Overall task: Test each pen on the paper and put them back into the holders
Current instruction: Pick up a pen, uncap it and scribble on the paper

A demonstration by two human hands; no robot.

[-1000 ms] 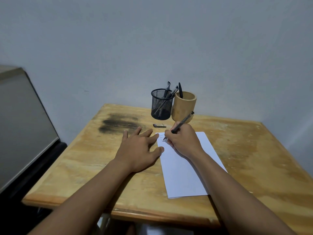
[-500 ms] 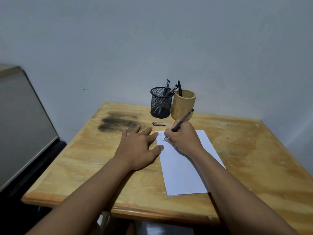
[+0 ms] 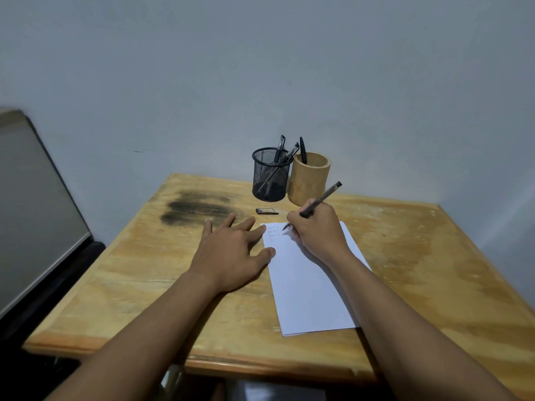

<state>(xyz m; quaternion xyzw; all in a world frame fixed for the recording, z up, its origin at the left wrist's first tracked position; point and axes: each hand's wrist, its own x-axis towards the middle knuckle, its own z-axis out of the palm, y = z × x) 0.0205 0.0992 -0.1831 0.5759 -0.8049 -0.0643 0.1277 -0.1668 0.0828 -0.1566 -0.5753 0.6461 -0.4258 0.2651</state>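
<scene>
Wooden and yellowish, the table (image 3: 434, 285) carries a dark smudge (image 3: 197, 208) near its far left corner and stands against a pale grey wall (image 3: 260, 68). On it lies a white sheet of paper (image 3: 309, 290), angled slightly, with a few faint lines of scribble at its top left corner. The right hand (image 3: 320, 230) is closed around a dark pen (image 3: 320, 199), fingers pinched low on the barrel, the tip touching the paper just beside the scribbles and the back end tilting up and to the right. The left hand (image 3: 231, 250) lies flat on the table with fingers spread, holding nothing; its thumb and index fingertip rest on the left edge of the paper.

Behind the paper, near the wall, two holders stand side by side and touching: a black mesh cup (image 3: 270, 175) on the left with two pens leaning in it, and a bamboo cup (image 3: 309, 179) on the right with one dark pen sticking up. A small pen cap (image 3: 266, 211) lies on the table just in front of the mesh cup. At the far left edge of the view sits a grey slanted panel (image 3: 31, 204), blurred.
</scene>
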